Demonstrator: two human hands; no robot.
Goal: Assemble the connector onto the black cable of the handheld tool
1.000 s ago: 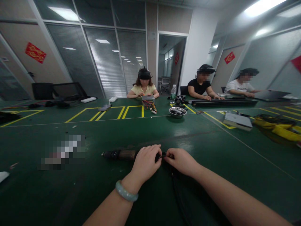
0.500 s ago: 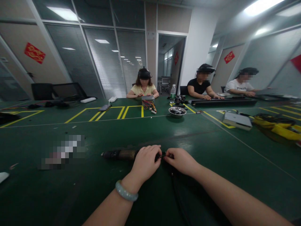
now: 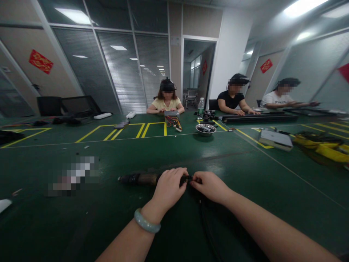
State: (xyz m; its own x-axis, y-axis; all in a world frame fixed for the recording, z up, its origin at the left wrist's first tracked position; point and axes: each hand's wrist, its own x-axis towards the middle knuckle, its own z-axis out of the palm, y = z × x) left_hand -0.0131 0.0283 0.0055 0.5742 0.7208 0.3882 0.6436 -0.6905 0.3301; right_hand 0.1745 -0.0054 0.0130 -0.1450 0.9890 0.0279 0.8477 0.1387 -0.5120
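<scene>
A dark electric screwdriver (image 3: 140, 179) with a brownish middle band lies on the green tabletop, its narrow tip pointing left. My left hand (image 3: 171, 185) is wrapped over its rear part, which the palm and fingers hide. At the screwdriver's right end, my right hand (image 3: 208, 185) pinches a small dark piece, probably the plug of the black cable (image 3: 205, 222). That cable curves down towards me beneath my right forearm. The fingertips cover the join, so I cannot tell whether plug and tool are connected. A pale green bangle (image 3: 147, 222) circles my left wrist.
A metal bowl (image 3: 206, 130) of dark small parts stands ahead. Farther back are a grey box with coloured wires (image 3: 171, 118) and a water bottle (image 3: 200, 109). A white box (image 3: 275, 139) and yellow items (image 3: 324, 147) lie right. Several people sit across the table.
My hands stay almost in place at the screwdriver's rear end. At the far right, a co-worker's hands have lifted off the dark flat object before them.
</scene>
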